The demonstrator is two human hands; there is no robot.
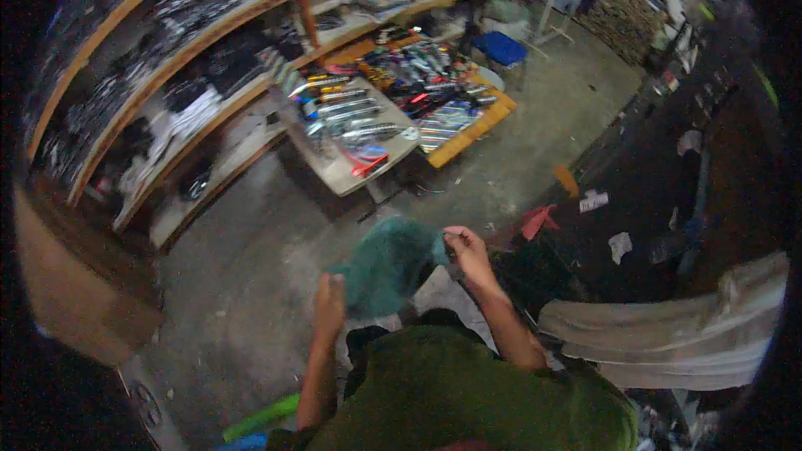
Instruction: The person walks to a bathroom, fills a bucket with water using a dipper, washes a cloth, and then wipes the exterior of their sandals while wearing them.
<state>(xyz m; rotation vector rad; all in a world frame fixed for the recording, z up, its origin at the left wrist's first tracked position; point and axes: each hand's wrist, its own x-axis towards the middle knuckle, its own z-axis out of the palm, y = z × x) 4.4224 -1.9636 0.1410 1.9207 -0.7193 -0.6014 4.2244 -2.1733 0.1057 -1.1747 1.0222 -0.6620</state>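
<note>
A teal fuzzy cloth [391, 260] hangs stretched between my two hands, just above the concrete floor. My left hand [329, 304] pinches its lower left edge, and my right hand [466, 252] grips its upper right corner. Both fists are closed on the fabric. My green shirt [468, 397] fills the lower middle of the view. The far side of the cloth is hidden.
A low wooden table [347, 171] with packaged goods stands ahead, and an orange board [468, 135] with more packets lies beside it. Wooden shelves [180, 67] of stock curve along the left. A dark counter [652, 225] and pale folded fabric [668, 338] are at right. A blue stool [504, 48] stands farther back.
</note>
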